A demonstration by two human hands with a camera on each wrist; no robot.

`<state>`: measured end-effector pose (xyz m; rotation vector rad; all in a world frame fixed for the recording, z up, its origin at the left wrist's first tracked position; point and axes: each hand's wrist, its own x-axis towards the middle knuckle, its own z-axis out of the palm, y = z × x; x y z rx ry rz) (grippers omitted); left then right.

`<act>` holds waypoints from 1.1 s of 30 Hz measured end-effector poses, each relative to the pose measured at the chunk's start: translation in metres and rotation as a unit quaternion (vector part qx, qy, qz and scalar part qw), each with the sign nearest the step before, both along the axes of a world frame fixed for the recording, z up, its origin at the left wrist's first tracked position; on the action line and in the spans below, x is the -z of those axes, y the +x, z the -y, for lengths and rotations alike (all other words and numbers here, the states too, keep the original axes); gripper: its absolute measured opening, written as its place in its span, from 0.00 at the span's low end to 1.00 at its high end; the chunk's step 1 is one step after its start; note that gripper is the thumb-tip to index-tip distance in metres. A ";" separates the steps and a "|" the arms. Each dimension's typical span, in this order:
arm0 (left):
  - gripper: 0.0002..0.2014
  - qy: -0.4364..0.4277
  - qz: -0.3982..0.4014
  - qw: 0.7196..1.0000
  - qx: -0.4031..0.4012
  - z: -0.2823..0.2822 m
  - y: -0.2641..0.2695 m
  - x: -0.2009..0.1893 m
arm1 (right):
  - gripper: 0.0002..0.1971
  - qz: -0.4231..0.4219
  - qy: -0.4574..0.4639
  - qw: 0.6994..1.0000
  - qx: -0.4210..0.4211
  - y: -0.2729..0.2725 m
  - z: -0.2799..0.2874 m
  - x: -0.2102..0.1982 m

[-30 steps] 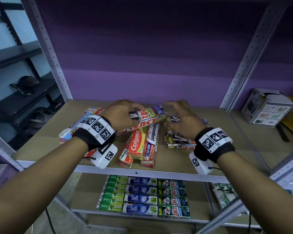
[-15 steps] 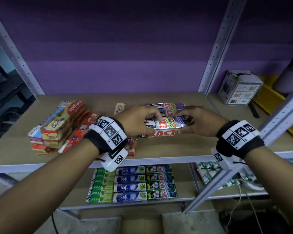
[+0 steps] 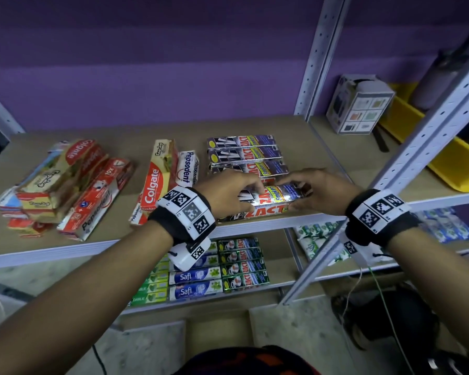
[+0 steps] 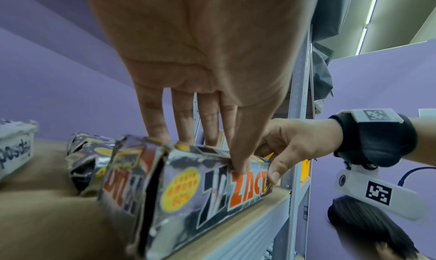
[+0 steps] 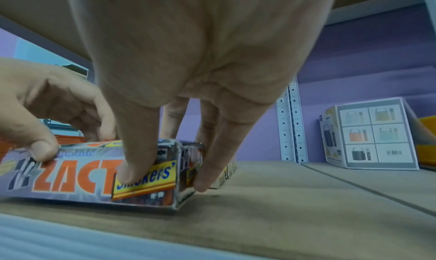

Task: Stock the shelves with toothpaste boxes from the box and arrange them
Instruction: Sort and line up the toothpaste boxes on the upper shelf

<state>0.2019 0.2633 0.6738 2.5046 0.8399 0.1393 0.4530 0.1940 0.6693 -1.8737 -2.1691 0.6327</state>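
Note:
A silver Zact toothpaste box (image 3: 268, 209) lies along the front edge of the wooden shelf (image 3: 333, 147). My left hand (image 3: 244, 189) pinches its left half, thumb on the front face and fingers behind. Its right end is pinched by my right hand (image 3: 303, 188). The left wrist view shows the left hand (image 4: 212, 148) over the box (image 4: 212, 189), with the right hand (image 4: 290, 144) beyond. In the right wrist view the right hand (image 5: 167, 170) has its thumb on the yellow label of the box (image 5: 70, 178). Three more Zact boxes (image 3: 244, 152) lie in a row behind.
Colgate and Pepsodent boxes (image 3: 157, 185) lie left of my hands, and a loose pile (image 3: 65, 185) sits further left. The lower shelf holds neat rows of boxes (image 3: 201, 277). A metal post (image 3: 317, 58), a white carton (image 3: 359, 104) and a yellow bin (image 3: 450, 158) stand to the right.
My left hand carried the Zact box from above the Colgate boxes to the right. My right hand joined it, and both brought the box down at the shelf's front edge.

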 end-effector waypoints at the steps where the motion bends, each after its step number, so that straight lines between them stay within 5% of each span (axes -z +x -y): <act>1: 0.17 0.000 -0.002 1.000 0.000 0.000 0.000 0.001 | 0.28 0.000 0.003 1.000 -0.001 0.000 0.000 0.002; 7: 0.15 0.045 -0.036 0.998 -0.016 -0.001 -0.011 0.000 | 0.31 0.014 0.089 0.994 -0.054 -0.001 0.001 0.013; 11: 0.17 0.061 -0.051 0.996 -0.044 0.002 -0.021 0.002 | 0.24 0.035 0.130 0.987 -0.085 -0.002 0.002 0.016; 23: 0.17 0.039 0.008 0.998 -0.040 0.006 -0.030 0.015 | 0.06 0.085 -0.004 0.995 -0.051 -0.017 -0.025 -0.018; 33: 0.15 0.022 -0.009 0.998 -0.064 0.006 -0.027 0.006 | 0.29 0.180 0.009 0.984 -0.008 -0.060 -0.157 -0.034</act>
